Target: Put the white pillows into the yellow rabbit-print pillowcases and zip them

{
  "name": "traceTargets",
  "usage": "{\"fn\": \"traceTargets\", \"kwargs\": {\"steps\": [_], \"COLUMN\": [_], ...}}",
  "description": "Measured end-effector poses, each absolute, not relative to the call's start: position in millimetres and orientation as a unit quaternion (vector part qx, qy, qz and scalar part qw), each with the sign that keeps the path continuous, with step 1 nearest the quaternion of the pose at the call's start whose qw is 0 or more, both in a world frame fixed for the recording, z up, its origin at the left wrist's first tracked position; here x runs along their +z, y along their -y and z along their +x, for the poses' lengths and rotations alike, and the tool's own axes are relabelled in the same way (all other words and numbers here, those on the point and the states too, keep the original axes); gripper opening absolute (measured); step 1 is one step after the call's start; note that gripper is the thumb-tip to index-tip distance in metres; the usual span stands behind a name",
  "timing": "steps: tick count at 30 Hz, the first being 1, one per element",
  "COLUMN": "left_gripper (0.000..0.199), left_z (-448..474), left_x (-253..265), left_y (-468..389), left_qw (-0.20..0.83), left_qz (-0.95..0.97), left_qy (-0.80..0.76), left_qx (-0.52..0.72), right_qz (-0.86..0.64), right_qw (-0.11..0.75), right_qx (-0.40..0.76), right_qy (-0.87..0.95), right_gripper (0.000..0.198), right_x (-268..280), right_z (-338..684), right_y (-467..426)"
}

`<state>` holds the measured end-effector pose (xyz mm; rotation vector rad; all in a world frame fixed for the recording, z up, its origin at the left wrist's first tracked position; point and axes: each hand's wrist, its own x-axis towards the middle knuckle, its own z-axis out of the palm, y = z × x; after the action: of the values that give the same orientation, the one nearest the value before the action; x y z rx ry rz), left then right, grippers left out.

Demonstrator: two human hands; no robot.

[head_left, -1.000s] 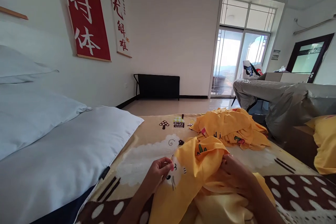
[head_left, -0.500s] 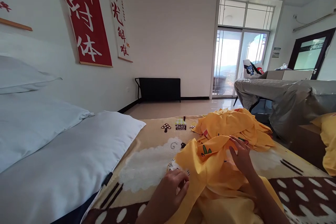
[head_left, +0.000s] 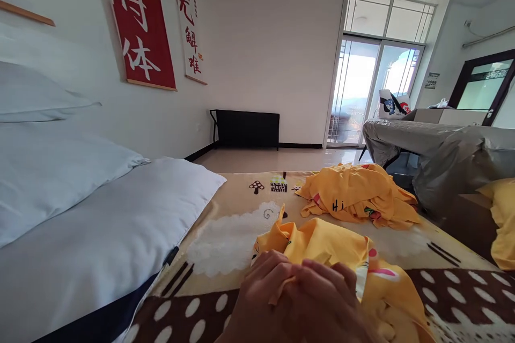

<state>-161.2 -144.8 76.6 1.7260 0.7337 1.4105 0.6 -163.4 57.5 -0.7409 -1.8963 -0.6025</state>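
Observation:
A yellow printed cloth (head_left: 333, 238) lies crumpled in front of me on the patterned blanket (head_left: 229, 203). My left hand (head_left: 263, 286) and my right hand (head_left: 322, 292) are close together at its near side, knuckles up and fingers curled. A small fold of the fabric shows between them, so both appear closed on the cloth. The fingertips are hidden under the hands. Pink, white and dark prints show on the cloth's right part. Beyond it sits a separate heap of yellow printed fabric (head_left: 358, 193).
White pillows (head_left: 120, 241) are stacked along the left side. More yellow fabric (head_left: 502, 220) hangs at the far right by a table under a grey plastic cover (head_left: 446, 144). A black folded panel (head_left: 247, 128) leans against the back wall, left of a glass door (head_left: 374, 86).
My right hand has come back from the cloth's far edge to beside my left hand. The cloth has been drawn nearer and bunched, baring the far heap. The view has shifted slightly.

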Motion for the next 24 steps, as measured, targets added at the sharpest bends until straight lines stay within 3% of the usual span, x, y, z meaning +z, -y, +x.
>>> {"fn": "traceTargets", "kwargs": {"steps": [5, 8, 11, 13, 21, 24], "left_gripper": [0.011, 0.012, 0.018, 0.024, 0.033, 0.034], "left_z": [-177, -185, -193, -200, -223, -232], "left_x": [88, 93, 99, 103, 123, 135], "left_y": [144, 143, 143, 144, 148, 151], "left_qw": [0.258, 0.21, 0.212, 0.217, 0.246, 0.251], "left_qz": [0.718, 0.678, 0.595, 0.529, 0.414, 0.327], "left_qy": [-0.301, -0.318, -0.388, -0.451, -0.528, -0.539], "left_qx": [0.572, 0.628, 0.671, 0.685, 0.7, 0.735], "right_qz": [-0.425, -0.46, -0.492, -0.52, -0.58, -0.553], "right_qw": [0.441, 0.417, 0.401, 0.381, 0.228, 0.22], "right_qx": [-0.187, -0.103, -0.068, -0.025, 0.11, 0.112], "right_qy": [0.768, 0.777, 0.77, 0.764, 0.774, 0.796], "right_gripper": [0.08, 0.06, 0.03, 0.021, 0.012, 0.014], "right_x": [60, 61, 56, 50, 18, 22], "right_z": [28, 50, 69, 80, 101, 100], "right_y": [141, 120, 95, 80, 51, 56]}}
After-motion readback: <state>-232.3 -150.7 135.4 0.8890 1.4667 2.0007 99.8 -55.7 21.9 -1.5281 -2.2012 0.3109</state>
